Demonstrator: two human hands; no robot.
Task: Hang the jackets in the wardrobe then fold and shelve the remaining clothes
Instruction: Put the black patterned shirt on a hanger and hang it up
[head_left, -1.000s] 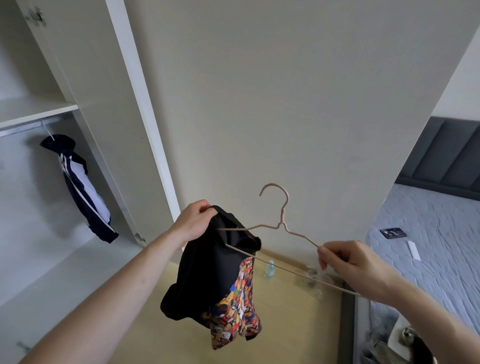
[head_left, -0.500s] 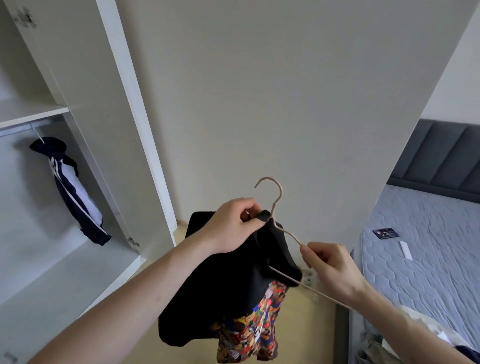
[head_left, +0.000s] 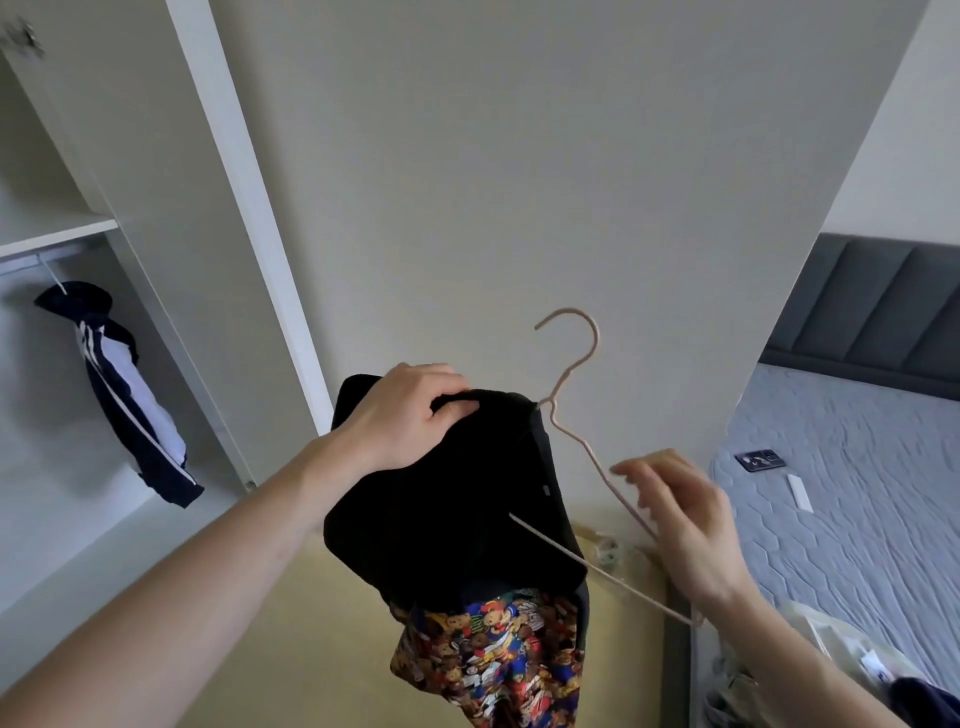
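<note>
— Now the left hand (head_left: 410, 415) has dragged the black jacket (head_left: 447, 499) over the hanger (head_left: 571, 410), gripping its collar!
— Right hand (head_left: 680, 514) just loosened, fingers open beside the wire; wardrobe rail next

a pale wall (head_left: 519, 182) fills the middle of a daylit bedroom, with an open white wardrobe (head_left: 249, 218) on the left, its shelf (head_left: 57, 231) above a rail (head_left: 36, 260). on the right, a bed (head_left: 857, 493) with a grey-blue quilted cover stands against a dark grey padded headboard (head_left: 883, 306). yellowish floor (head_left: 311, 649) lies below
</note>
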